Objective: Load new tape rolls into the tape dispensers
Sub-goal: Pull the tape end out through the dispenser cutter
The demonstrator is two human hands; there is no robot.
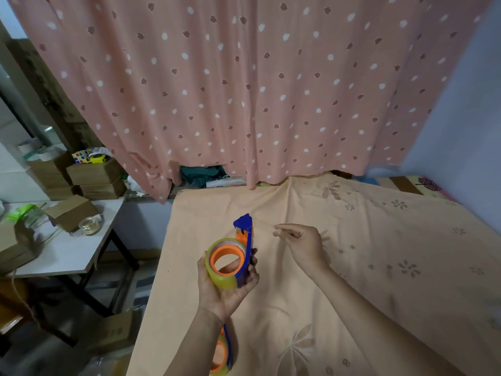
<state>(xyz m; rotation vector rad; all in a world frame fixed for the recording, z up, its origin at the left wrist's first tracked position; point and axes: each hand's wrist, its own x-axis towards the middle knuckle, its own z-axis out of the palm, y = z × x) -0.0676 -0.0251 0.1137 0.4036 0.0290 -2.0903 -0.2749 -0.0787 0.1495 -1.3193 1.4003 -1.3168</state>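
Observation:
My left hand [226, 287] holds a blue tape dispenser [245, 248] upright above the cloth-covered table, gripping it from below. A clear tape roll [221, 278] sits on the dispenser's orange hub [227, 260]. My right hand [301, 244] is just right of the dispenser's blue tip, its thumb and fingers pinched together on the thin clear tape end drawn from the tip. A second blue and orange dispenser with a roll [222, 354] lies on the table near the front edge, partly hidden behind my left forearm.
The table wears a peach flowered cloth [366, 267]. A pink dotted curtain [244, 90] hangs behind it. On the left stands a white side table [73, 248] with cardboard boxes and a glass jar; more boxes are stacked behind it.

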